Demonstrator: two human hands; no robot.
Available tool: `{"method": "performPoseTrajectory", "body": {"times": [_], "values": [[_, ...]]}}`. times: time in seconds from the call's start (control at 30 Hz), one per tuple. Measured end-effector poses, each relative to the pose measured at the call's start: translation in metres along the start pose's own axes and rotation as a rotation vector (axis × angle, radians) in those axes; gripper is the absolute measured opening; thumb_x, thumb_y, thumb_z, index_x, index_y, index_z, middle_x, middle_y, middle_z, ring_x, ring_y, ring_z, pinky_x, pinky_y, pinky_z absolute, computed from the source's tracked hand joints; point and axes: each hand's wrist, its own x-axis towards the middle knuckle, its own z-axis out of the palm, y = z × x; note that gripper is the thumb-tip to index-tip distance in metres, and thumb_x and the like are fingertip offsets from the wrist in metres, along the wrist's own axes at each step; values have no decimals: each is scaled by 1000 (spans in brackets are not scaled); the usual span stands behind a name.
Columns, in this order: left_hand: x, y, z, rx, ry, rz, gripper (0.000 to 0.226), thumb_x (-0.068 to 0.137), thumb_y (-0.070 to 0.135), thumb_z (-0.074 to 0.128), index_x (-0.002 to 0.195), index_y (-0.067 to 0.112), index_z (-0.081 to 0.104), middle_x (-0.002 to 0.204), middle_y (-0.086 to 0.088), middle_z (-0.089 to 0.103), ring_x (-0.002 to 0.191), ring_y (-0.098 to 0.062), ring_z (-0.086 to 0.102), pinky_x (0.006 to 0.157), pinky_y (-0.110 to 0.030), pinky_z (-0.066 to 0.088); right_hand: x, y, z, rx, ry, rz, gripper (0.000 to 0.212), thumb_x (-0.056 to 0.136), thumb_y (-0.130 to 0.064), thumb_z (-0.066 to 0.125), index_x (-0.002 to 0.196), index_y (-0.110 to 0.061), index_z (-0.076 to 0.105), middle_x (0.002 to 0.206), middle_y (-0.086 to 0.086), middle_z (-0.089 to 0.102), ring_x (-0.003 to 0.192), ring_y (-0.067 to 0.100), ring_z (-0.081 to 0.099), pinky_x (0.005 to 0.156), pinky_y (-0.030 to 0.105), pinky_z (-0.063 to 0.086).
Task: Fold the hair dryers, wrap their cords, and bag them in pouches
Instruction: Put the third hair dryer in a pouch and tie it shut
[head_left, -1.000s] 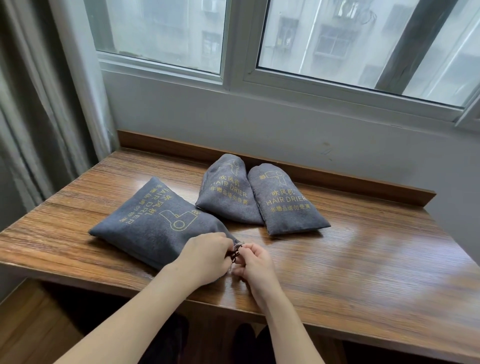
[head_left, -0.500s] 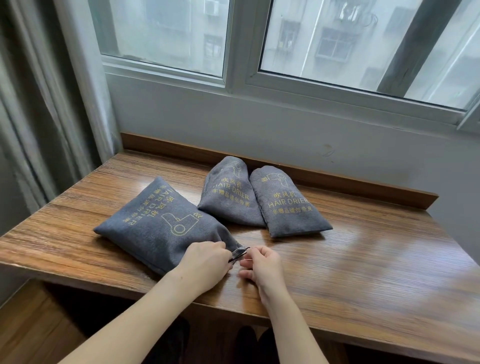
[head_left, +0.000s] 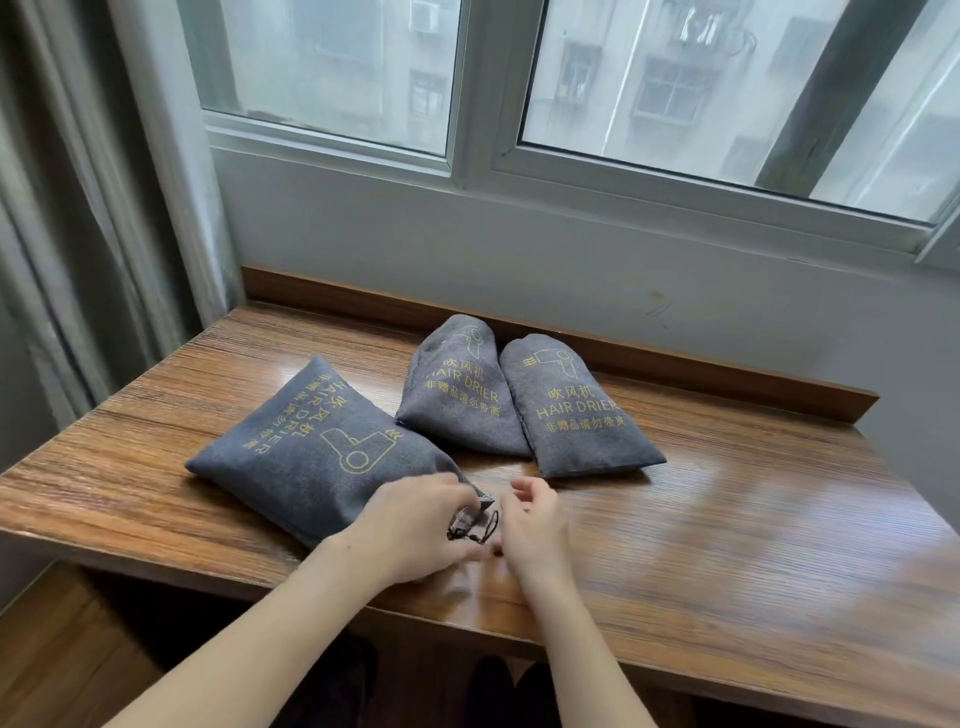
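grey pouch (head_left: 322, 452) drawstring (head_left: 475, 525) now slack, right hand (head_left: 530, 525) off it

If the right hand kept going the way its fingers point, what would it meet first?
The right hand points up-left toward the drawstring at the near pouch mouth, so probably the drawstring, then the left hand; depth is unclear.

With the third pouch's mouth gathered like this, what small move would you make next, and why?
Probably finish cinching: the left hand rests on the near pouch at its gathered mouth, while the black drawstring lies slack in loops on the desk beside the open right hand. I would pinch the drawstring and pull it snug. The two far pouches already look done.
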Motion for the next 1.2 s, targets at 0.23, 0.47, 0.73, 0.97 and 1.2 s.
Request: {"method": "performPoseTrajectory", "body": {"times": [0.23, 0.47, 0.73, 0.97, 1.2], "values": [[22, -59, -44, 16, 27, -34, 64, 70, 53, 43, 130, 38, 57, 140, 5, 50, 131, -18, 42, 105, -46, 39, -24, -7, 31, -276, -229, -360, 75, 80, -63, 54, 143, -21, 50, 130, 0, 56, 121, 17, 51, 107, 27, 35], [32, -72, -54, 155, -235, -194, 67, 75, 81, 42, 135, 51, 45, 139, 8, 49, 129, -20, 42, 105, -45, 32, -13, -19, 50, -481, -288, -344, 93, 72, -70, 63, 149, -23, 39, 139, 0, 53, 126, 26, 45, 109, 33, 34], [23, -58, -40, 277, -21, -599, 63, 84, 75, 40, 130, 32, 49, 130, -7, 54, 122, -29, 49, 96, -47, 39, -12, -24, 47, -434, -213, -402, 77, 83, -63, 56, 149, -27, 41, 149, 4, 43, 135, 24, 36, 116, 33, 27], [2, -93, -77, -410, -389, -299, 80, 83, 44, 74, 150, 37, 29, 133, 14, 42, 119, -5, 44, 95, -21, 33, -31, -39, 66, -429, -443, -439, 93, 76, -73, 58, 153, -27, 33, 158, 2, 34, 147, 21, 22, 123, 36, 16], [7, -117, -83, -309, -437, -495, 116, 63, 55, 84, 152, 43, 10, 146, -1, 42, 117, -20, 49, 99, -33, 41, -23, -65, 77, -512, -537, -413, 80, 90, -56, 59, 156, -28, 25, 165, 6, 17, 153, 28, 5, 124, 42, 7]]}}
